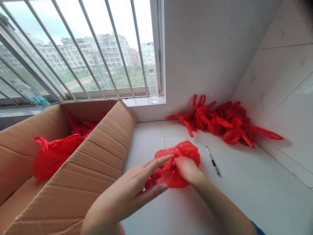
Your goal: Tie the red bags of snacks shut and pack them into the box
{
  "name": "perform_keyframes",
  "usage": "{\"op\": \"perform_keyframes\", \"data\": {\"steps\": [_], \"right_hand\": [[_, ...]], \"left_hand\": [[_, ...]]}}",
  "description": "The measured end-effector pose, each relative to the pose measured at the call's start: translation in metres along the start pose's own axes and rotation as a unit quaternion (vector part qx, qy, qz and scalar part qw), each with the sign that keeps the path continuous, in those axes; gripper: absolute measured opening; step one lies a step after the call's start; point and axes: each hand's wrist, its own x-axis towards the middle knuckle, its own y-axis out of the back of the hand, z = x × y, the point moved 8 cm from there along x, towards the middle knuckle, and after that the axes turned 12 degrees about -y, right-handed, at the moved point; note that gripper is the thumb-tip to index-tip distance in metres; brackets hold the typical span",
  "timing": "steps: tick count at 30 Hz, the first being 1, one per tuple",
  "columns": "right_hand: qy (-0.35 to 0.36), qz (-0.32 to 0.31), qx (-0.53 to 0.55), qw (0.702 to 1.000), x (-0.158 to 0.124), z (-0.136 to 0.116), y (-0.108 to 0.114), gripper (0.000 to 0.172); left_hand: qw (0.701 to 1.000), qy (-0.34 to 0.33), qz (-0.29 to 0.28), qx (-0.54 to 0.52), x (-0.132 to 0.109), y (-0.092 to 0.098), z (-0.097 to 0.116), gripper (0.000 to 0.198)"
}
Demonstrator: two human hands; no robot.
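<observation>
A crumpled red plastic bag (182, 153) lies on the white table (244, 192), over a small paper sheet (171, 142). My right hand (187, 168) is closed on the bag's middle, fingers pinching into the plastic. My left hand (132, 192) reaches in from the lower left with its fingers stretched out, the fingertips touching the bag's left side. Part of the bag is hidden under both hands.
A large open cardboard box (97, 156) at the left holds loose red bags (52, 153). A heap of knotted red bags (220, 120) lies by the far right wall. A black pen (213, 161) lies right of the bag. A water bottle (153, 85) stands on the sill.
</observation>
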Motion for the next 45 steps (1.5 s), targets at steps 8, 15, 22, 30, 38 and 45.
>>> {"op": "perform_keyframes", "data": {"steps": [8, 15, 22, 30, 38, 45], "right_hand": [[0.083, -0.070, 0.129, 0.986, -0.020, -0.005, 0.052, 0.018], [0.119, -0.153, 0.256, 0.947, -0.025, -0.008, 0.052, 0.013], [0.138, -0.121, 0.205, 0.961, -0.025, -0.010, 0.055, 0.016], [0.114, -0.092, 0.220, 0.964, -0.027, -0.011, 0.059, 0.012], [0.071, -0.071, 0.224, 0.969, -0.025, -0.005, 0.059, 0.034], [0.026, 0.063, 0.045, 0.997, -0.017, 0.010, 0.064, 0.015]], "left_hand": [[0.999, 0.034, 0.025, 0.029, -0.001, 0.007, -0.012, 0.058], [0.998, 0.039, 0.026, 0.040, -0.003, 0.006, -0.014, 0.059], [0.998, 0.040, 0.025, 0.041, -0.002, 0.006, -0.015, 0.058], [0.998, 0.041, 0.027, 0.035, -0.001, 0.007, -0.015, 0.058], [0.999, 0.041, 0.024, 0.028, -0.001, 0.005, -0.016, 0.058], [0.999, 0.022, 0.034, 0.020, -0.002, 0.006, -0.014, 0.057]]}}
